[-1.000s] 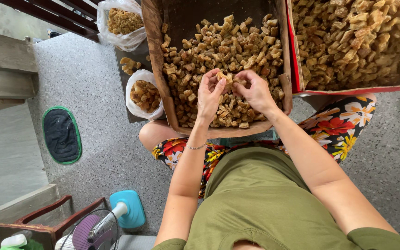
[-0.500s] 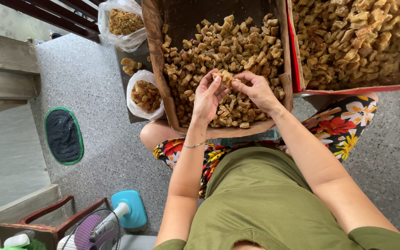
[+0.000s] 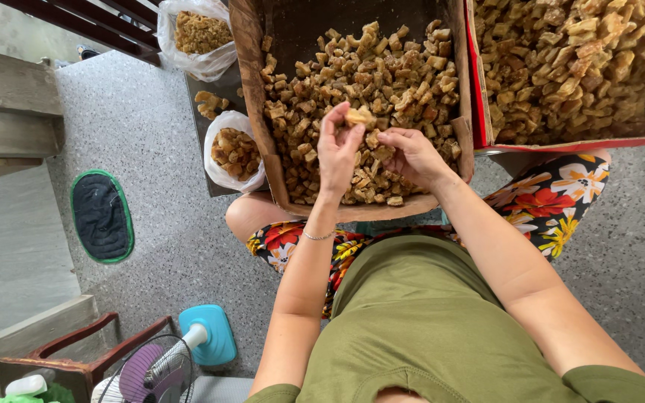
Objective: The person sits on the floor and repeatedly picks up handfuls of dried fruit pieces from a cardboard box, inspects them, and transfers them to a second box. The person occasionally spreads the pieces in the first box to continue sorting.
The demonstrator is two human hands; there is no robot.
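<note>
Our left hand [image 3: 336, 149] is raised over the brown cardboard tray [image 3: 251, 89], its fingertips pinching a pale brown chunk [image 3: 360, 116] just above the heap. Our right hand [image 3: 406, 155] sits just beside it at 3 o'clock, fingers curled and resting on the pile of fried brown pieces [image 3: 367, 75] that fills the tray; whether it grips a piece we cannot tell. A thin bracelet [image 3: 316, 236] circles our left wrist. The tray rests on our lap, on the flowered shorts [image 3: 554, 201], above our olive green shirt [image 3: 404, 328]. At 1 o'clock a second box with a red rim [image 3: 561, 143] holds more of the same pieces, heaped high. At 9 o'clock of the tray a small clear bag [image 3: 234, 153] of pieces stands open, and at 11 o'clock a larger bag [image 3: 197, 37] is filled too, both on a dark board [image 3: 207, 168] with a few loose pieces between them. The floor [image 3: 151, 246] is grey speckled stone. Well apart at 9 o'clock lies a dark oval mat with a green edge [image 3: 101, 216]. At 7 o'clock stand a fan with a blue base [image 3: 188, 351] and a reddish wooden chair frame [image 3: 69, 358]. Concrete steps [image 3: 9, 112] rise at the left edge.
</note>
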